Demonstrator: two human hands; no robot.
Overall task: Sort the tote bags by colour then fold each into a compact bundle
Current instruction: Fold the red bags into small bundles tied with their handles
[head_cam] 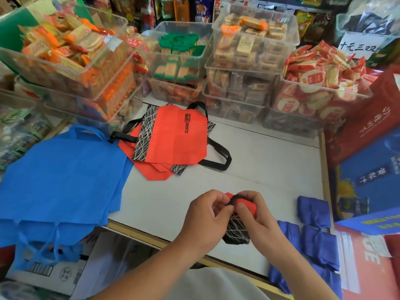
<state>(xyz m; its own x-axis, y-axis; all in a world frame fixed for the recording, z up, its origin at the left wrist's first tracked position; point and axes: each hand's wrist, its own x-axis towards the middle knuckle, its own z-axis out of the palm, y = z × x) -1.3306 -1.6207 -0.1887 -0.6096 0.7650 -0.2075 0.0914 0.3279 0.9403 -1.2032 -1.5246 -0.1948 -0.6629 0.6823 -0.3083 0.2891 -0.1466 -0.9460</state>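
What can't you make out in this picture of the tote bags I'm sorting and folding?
Red bundle, head view: the left hand and right hand cover most of it, so how its black handle wraps is hidden.
Red tote bags: the top bag covers those beneath, count unclear.
Blue tote bags: cut off by the left edge.
Blue bundles: the lowest are partly behind the right forearm.

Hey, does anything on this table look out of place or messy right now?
The blue tote bags spill over the table's front-left edge, handles dangling. The red tote bags lie fanned askew. The red bundle held by the left hand and right hand looks tidy.
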